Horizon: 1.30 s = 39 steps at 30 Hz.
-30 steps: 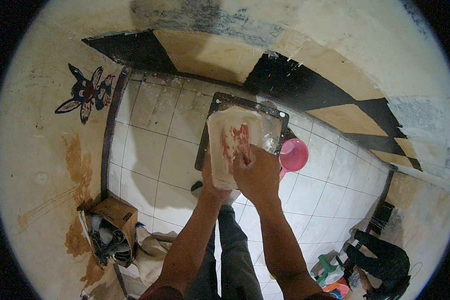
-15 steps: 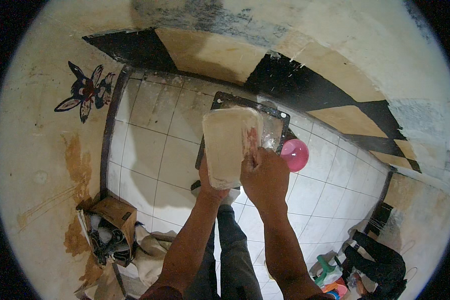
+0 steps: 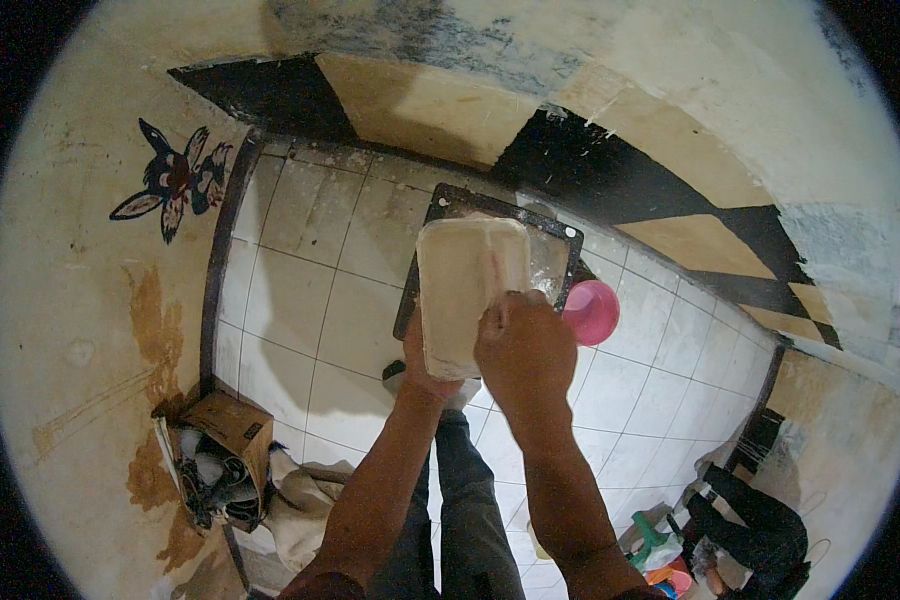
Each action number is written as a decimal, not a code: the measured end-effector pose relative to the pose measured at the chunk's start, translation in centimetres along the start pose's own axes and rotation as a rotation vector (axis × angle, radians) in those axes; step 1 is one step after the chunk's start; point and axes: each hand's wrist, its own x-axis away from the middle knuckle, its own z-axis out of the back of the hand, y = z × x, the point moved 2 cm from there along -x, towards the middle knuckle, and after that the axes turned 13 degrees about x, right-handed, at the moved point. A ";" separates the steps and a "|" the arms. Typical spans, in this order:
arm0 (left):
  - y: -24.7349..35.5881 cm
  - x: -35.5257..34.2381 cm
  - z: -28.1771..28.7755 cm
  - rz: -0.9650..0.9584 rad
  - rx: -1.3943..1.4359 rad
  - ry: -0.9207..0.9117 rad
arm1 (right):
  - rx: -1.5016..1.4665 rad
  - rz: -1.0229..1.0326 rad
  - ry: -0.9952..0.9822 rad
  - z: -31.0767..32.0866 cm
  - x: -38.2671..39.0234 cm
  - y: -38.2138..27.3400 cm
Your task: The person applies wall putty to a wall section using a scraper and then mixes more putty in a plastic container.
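A shallow rectangular beige tray [image 3: 460, 290] with rounded corners is held up in front of me. My left hand [image 3: 428, 370] grips it from below at its lower left edge, the fingers mostly hidden under it. Over the tray's lower right side, my right hand [image 3: 525, 340] is closed in a fist; whatever it pinches is hidden by the hand. A faint reddish smear runs down the tray's right part, just above that fist. Behind and below the tray lies a dark-rimmed rectangular board [image 3: 562, 232] with white dots at its corners.
A pink bowl [image 3: 592, 312] stands on the white tiled floor [image 3: 280, 290] beside the board. An open cardboard box [image 3: 232, 420] of cables sits at the left wall, near beige cloth [image 3: 305, 510]. Black and beige painted wall [image 3: 610, 160] rises ahead. Dark bag [image 3: 760, 540] lies lower right.
The tray has shifted slightly right. My right hand has moved a little left and up across it, and the reddish smear looks fainter and blurred.
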 end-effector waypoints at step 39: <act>0.6 -0.8 -1.0 0.016 0.039 -0.037 | -0.616 -0.181 -0.065 -1.1 -2.7 1.8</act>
